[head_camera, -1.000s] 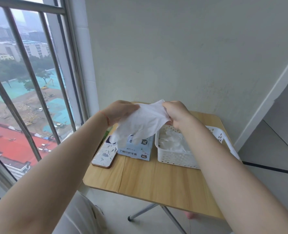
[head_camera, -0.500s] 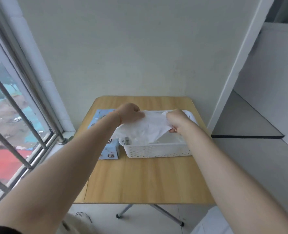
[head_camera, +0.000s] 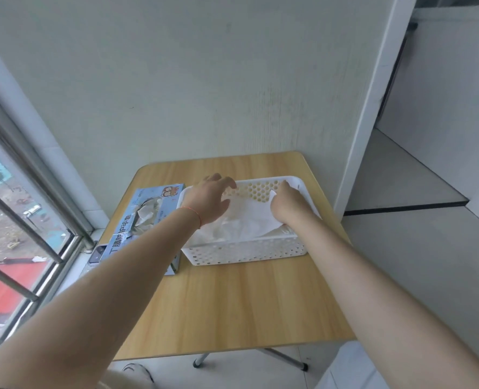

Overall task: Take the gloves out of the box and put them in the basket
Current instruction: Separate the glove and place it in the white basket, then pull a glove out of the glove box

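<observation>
Glove in basket, betw. left hand & right hand.

Bare forearms, thin red string bracelet on left wrist

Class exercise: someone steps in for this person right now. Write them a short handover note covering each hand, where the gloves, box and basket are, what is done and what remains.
Left hand: open, spread over the basket.
Right hand: pinching the white glove low inside the basket.
White basket: on the wooden table, already holding gloves.
Glove box: left of the basket, more gloves showing in its opening.
Done: this glove is in the basket.
Left: release it, go on emptying the box.
</observation>
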{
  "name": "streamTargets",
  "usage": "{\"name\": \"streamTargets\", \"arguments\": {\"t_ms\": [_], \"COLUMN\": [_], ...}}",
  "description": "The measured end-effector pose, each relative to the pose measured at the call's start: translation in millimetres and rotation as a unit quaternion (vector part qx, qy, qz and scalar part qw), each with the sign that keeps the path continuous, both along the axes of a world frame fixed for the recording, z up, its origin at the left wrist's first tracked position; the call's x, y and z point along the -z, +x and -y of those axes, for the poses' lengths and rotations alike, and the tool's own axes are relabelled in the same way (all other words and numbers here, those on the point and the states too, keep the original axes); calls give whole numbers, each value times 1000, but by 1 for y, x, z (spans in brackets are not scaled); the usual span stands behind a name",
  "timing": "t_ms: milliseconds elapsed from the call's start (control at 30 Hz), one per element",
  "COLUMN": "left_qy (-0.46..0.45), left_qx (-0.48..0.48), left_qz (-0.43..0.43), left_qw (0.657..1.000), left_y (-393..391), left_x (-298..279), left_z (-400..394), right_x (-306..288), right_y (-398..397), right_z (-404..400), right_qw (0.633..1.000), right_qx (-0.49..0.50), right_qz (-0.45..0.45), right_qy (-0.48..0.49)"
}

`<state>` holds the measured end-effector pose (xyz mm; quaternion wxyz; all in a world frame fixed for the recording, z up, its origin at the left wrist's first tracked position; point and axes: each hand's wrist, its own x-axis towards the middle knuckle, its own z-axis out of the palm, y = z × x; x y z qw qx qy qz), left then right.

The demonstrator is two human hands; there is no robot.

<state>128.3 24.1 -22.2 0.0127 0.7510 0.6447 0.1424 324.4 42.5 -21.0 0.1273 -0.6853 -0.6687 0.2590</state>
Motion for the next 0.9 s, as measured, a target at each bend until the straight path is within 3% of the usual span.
{"name": "streamTargets", "arguments": {"t_ms": [100,267,467,600,700,800,900], "left_qy": [-9,-152,-132,-315,-377,-355,-201], "left_qx": [12,27,-36,-46,-37,-45,-77], "left_qz": [32,30,24,-22,-57,-26,89], "left_qw": [999,988,990,948,924,934,972], "left_y": [3,9,4,-2,0,1,0], "left_x": [-6,-8,-15,-19,-26,-36,-35], "left_z": [7,16,22,26,29,26,16], "right_x": [-1,-7,-10,-9,-12,-19,-27], "right_y": [-6,-8,-1,-4,-10,-13,-15], "right_z": [-2,-3,6,7,7,10,10], "right_qw": [998,991,952,940,934,930,939], "right_qx": [-26,-43,-118,-127,-121,-104,-143], "right_qz": [47,121,267,304,318,315,260], "right_qy": [14,39,97,93,109,157,173]}}
